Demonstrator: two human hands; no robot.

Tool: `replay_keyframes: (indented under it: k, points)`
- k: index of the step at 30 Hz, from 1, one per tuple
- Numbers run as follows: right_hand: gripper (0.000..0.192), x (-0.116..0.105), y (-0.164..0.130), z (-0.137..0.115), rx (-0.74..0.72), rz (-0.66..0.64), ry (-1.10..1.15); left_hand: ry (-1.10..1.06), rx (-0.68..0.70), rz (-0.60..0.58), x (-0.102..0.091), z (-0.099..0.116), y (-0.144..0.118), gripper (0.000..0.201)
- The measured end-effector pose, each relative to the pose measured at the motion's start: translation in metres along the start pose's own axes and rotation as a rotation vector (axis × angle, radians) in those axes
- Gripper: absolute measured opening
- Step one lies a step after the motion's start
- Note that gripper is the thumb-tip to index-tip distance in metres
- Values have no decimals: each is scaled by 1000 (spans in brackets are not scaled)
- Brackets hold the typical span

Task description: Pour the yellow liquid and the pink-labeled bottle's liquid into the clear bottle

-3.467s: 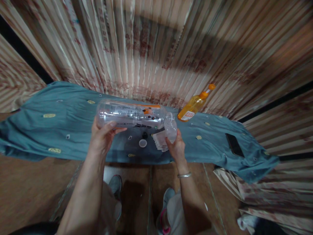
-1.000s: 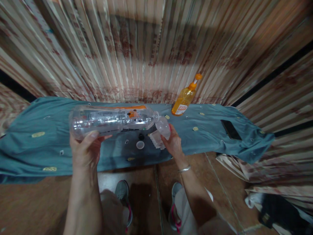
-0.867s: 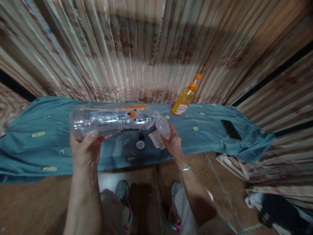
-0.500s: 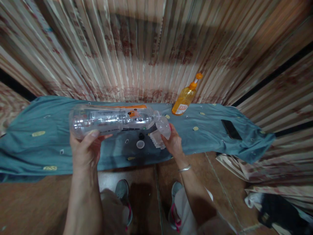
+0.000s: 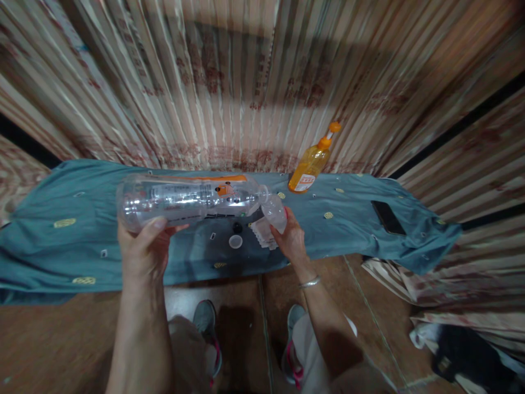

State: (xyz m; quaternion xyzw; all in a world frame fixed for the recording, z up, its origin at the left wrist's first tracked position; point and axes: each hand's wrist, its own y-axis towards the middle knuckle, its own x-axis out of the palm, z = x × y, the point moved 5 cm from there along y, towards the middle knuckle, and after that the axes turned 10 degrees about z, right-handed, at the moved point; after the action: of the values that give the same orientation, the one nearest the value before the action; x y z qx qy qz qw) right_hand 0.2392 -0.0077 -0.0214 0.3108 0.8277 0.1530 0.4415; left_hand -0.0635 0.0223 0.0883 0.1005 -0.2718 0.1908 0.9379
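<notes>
Above the teal cloth [image 5: 353, 230] that covers the low table, the person holds 2 things, one in each hand. The left hand [image 5: 141, 249] grips the base end of a large clear plastic bottle [image 5: 188, 200]; the thumb lies on the near side and the fingers are wrapped under it. This bottle is turned almost flat, with its open neck pointing to the right. The right hand [image 5: 292, 238] is closed around a small clear cup [image 5: 275, 212], which is tilted, and the mouth of the bottle is just at the rim of the cup. It is not possible to see if liquid is running. A bracelet [image 5: 309, 283] sits on the right wrist.

Under the bottle, on the cloth, lie a small round white lid [image 5: 235, 241] and a small black cap [image 5: 237, 227], near each other. A stack of small clear cups [image 5: 261, 234] lies just beside the right hand. At the back stands an orange bottle [image 5: 311, 163] with a pump top, close to the striped curtain [image 5: 246, 82]. A black phone [image 5: 388, 217] lies flat at the right part of the cloth, well apart from the hands.
</notes>
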Motion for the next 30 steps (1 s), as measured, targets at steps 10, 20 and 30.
replay_keyframes:
  k: [10, 20, 30]
  points:
    - [66, 0, 0, 1, 7, -11, 5, -26, 10, -14, -3, -5, 5, 67]
    - [68, 1, -1, 1, 1, 6, 5, -29, 17, -16, -1, -4, 4, 67]
    - [66, 1, -1, 1, -12, 19, -9, -26, 20, -12, -1, -3, 3, 66]
